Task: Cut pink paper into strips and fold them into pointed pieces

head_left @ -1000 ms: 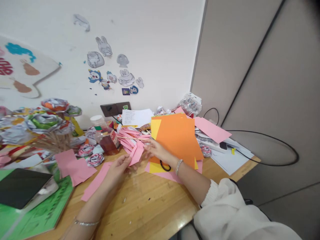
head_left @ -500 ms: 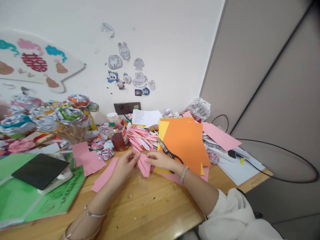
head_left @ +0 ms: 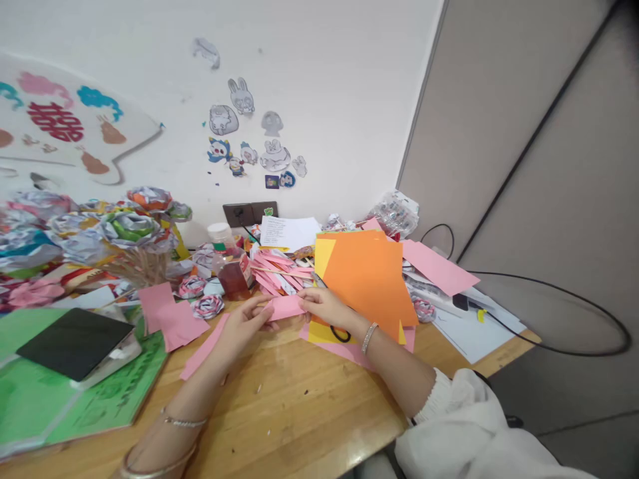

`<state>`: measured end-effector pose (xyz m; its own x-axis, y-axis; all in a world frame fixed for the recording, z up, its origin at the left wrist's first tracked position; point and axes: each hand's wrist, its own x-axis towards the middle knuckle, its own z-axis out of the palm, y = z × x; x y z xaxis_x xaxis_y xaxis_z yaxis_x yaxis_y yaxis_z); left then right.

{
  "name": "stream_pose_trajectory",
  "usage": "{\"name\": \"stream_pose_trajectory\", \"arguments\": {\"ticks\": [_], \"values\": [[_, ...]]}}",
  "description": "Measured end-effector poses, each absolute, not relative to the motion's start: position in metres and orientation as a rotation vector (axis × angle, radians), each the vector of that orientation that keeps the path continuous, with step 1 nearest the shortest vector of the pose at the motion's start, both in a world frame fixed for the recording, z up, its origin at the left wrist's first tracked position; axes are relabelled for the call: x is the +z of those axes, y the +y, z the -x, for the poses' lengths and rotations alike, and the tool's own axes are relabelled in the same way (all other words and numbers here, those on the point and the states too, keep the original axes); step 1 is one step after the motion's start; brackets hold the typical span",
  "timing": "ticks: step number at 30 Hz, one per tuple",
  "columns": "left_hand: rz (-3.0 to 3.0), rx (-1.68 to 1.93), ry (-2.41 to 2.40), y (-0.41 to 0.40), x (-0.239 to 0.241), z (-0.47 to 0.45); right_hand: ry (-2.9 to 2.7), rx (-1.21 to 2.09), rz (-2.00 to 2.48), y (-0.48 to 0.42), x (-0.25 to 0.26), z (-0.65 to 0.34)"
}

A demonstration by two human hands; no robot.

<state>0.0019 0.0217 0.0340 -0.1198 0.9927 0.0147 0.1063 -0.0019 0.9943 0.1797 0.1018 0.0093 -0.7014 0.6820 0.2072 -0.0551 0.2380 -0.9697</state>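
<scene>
Both hands meet over the wooden desk (head_left: 299, 412) and pinch a small pink paper strip (head_left: 285, 307) held flat between them. My left hand (head_left: 245, 322) grips its left end with fingers closed. My right hand (head_left: 327, 307) grips the right end, a bracelet on its wrist. Just behind lies a heap of pink paper strips (head_left: 279, 271). An orange sheet (head_left: 368, 276) lies to the right, over yellow and pink sheets. The handle of a pair of scissors (head_left: 341, 332) shows under my right wrist.
Paper roses (head_left: 124, 229) on sticks stand at the left, small rolled roses (head_left: 208, 306) lie nearby. A dark tablet (head_left: 74, 336) rests on green sheets (head_left: 104, 392). A jar (head_left: 234, 273), pink sheets (head_left: 167, 318), white papers and a black cable (head_left: 549, 313) crowd the desk.
The hands turned the pink paper from a hanging bunch to a flat strip stretched between them. The camera view shifted slightly; the scissors' blades are now hidden behind my right hand.
</scene>
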Motion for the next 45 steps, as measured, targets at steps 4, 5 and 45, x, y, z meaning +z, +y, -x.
{"name": "stream_pose_trajectory", "arguments": {"ticks": [4, 5, 45], "values": [[-1.157, 1.302, 1.275, 0.024, 0.028, 0.003, -1.824, 1.525, 0.518, 0.103, 0.008, -0.180], [-1.133, 1.316, 1.250, 0.024, 0.026, 0.003, -1.815, 1.521, 0.513, 0.102, 0.009, -0.179], [-1.142, 1.161, 1.434, 0.018, 0.039, -0.017, -1.966, 1.331, 0.706, 0.093, 0.011, -0.175]]}}
